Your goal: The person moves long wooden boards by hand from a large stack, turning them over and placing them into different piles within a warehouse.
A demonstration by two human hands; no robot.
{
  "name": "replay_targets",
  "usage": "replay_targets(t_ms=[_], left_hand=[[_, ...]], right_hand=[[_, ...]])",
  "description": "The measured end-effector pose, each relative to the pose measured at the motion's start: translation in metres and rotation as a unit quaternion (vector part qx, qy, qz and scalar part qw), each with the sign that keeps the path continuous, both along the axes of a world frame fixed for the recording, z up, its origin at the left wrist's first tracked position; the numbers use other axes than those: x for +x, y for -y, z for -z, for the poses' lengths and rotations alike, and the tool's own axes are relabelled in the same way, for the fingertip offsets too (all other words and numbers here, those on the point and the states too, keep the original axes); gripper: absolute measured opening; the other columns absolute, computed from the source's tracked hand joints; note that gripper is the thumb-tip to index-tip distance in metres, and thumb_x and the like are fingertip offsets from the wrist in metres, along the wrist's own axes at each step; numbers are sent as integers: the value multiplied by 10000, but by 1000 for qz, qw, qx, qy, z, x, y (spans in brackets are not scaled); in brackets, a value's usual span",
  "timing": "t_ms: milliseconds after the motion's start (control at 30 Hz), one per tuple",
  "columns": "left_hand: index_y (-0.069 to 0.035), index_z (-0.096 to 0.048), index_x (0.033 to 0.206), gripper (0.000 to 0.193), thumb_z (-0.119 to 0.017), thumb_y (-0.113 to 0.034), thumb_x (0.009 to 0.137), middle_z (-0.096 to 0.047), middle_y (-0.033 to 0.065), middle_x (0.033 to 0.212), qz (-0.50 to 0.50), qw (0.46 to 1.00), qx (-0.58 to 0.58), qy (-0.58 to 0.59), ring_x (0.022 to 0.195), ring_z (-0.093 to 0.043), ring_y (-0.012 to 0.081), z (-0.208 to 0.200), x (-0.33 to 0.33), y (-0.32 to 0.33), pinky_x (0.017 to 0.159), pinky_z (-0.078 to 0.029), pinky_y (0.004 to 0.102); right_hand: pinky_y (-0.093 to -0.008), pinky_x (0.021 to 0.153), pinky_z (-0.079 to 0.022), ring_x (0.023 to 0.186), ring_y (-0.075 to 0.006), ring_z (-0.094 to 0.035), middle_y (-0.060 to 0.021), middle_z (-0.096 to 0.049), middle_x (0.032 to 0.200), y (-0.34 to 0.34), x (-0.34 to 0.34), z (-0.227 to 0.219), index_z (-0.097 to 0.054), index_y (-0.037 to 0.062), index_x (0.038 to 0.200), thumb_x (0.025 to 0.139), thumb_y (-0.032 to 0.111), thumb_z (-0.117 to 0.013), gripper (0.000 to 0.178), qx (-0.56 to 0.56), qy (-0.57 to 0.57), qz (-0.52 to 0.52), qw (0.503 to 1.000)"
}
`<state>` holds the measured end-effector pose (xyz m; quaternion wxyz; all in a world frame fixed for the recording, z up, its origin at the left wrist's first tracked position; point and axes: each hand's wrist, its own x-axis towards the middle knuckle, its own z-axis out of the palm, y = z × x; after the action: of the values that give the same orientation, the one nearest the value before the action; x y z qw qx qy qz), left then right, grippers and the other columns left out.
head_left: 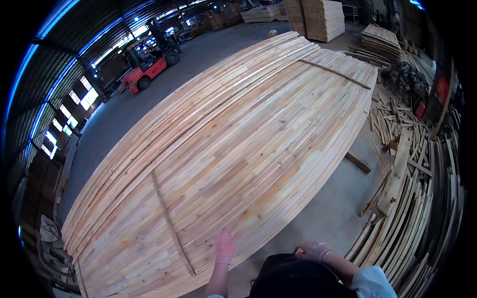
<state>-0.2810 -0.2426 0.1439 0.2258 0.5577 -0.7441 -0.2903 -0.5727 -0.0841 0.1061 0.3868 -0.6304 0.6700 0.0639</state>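
A wide stack of long pale wooden boards (248,164) fills the middle, its boards lying side by side. My left hand (226,247), in a pink glove, is over the near edge of the stack with its fingers stretched out and slightly blurred. Whether it touches the wood I cannot tell. A thin wooden strip (171,221) lies across the boards to the left of this hand. My right hand (315,251), also gloved, is beside my dark-clothed body above the floor. Motion smears its fingers, so any object in them cannot be made out.
Another crosswise strip (335,73) lies at the stack's far end. A red forklift (149,67) stands far left. At right are scrap wood pieces (397,121) and long loose slats (402,223). A wooden beam (357,162) juts from under the stack. Tall board piles (334,22) stand behind.
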Motion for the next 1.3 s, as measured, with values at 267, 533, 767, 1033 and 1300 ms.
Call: replay_targets(t_ms=[267, 533, 767, 1033, 1300], left_hand=[[-133, -422, 1363, 754, -638, -539, 765, -384, 143, 1422, 79, 973, -20, 216, 1327, -325, 354, 26, -106, 60, 1117, -231, 448], [-55, -327, 1424, 885, -628, -551, 755, -271, 174, 1501, 46, 948, -121, 291, 1395, -206, 371, 77, -118, 70, 1143, -157, 478], [-32, -379, 1384, 828, -650, -485, 747, -330, 181, 1461, 36, 959, -104, 261, 1360, -249, 405, 72, -128, 68, 1134, -170, 500], [-113, -506, 1320, 540, -509, -444, 894, -490, 128, 1347, 85, 922, -240, 291, 1234, -472, 269, 45, -144, 77, 996, -418, 424], [-3, -449, 1308, 683, -676, -355, 769, -418, 245, 1352, 77, 972, -164, 151, 1257, -379, 425, 74, -302, 227, 1044, -311, 528]], right_hand=[[-404, 854, -494, 987, -288, -643, -134, -680, 1015, -122, -136, 35, -685, 137, 1005, 838, 552, -493, 487, 104, -137, 223, 959], [-436, 833, -499, 976, -327, -639, -154, -670, 1029, -114, -108, 46, -686, 144, 1010, 856, 486, -475, 430, 106, -14, 332, 937], [-431, 851, -498, 1023, -298, -631, -124, -665, 1074, -53, -155, 81, -648, 150, 1077, 871, 457, -494, 400, 110, -10, 319, 941], [-412, 888, -479, 1049, -301, -616, -98, -659, 1109, 47, -236, 80, -651, 151, 1090, 891, 486, -474, 427, 151, 83, 267, 948], [-411, 840, -497, 979, -307, -635, -122, -678, 993, 78, -342, 81, -672, 128, 1032, 884, 483, -497, 422, 121, 56, 332, 934]])
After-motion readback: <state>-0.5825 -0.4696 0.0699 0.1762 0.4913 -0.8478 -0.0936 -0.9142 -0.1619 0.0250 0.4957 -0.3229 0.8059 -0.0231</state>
